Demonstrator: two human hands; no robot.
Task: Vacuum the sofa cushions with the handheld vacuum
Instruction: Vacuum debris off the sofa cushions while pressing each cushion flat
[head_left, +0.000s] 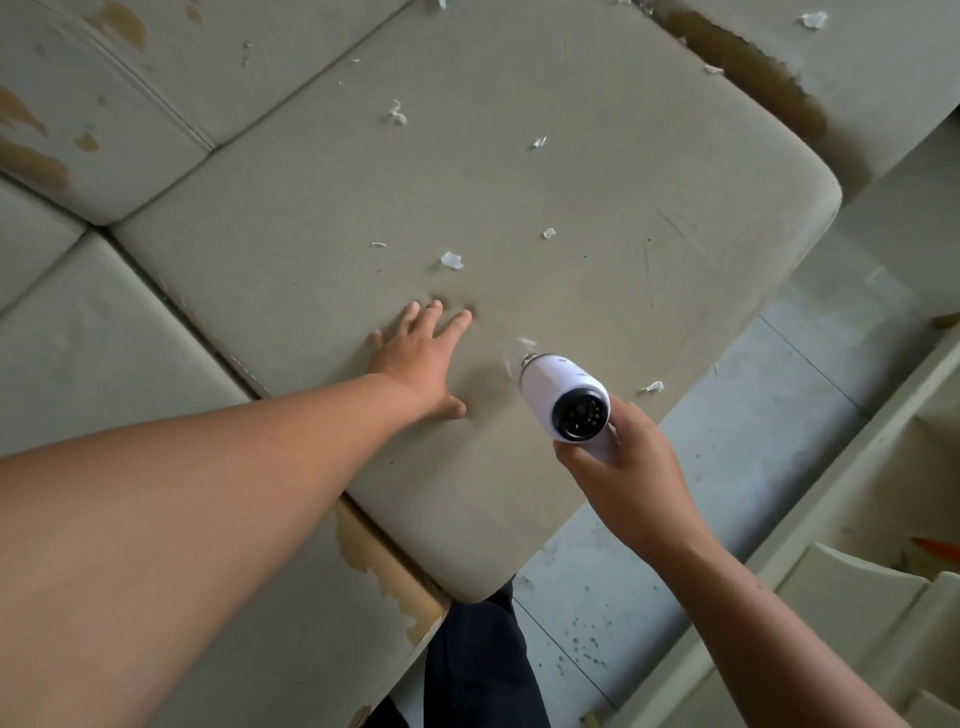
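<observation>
A large beige seat cushion (597, 218) fills the middle of the view, strewn with several white scraps such as one scrap (451, 260) just beyond my fingers. My left hand (423, 358) presses flat on the cushion with fingers spread. My right hand (623, 467) grips a white handheld vacuum (563, 395), its dark rear end facing me and its clear nozzle touching the cushion just right of my left hand. A scrap sits at the nozzle mouth.
Worn back cushions (104, 104) with peeling brown patches lie at the upper left, another seat cushion (104, 364) at the left. Grey floor tiles (727, 441) run along the right, with a pale piece of furniture (883, 519) at the far right. My dark trouser leg (478, 665) is below.
</observation>
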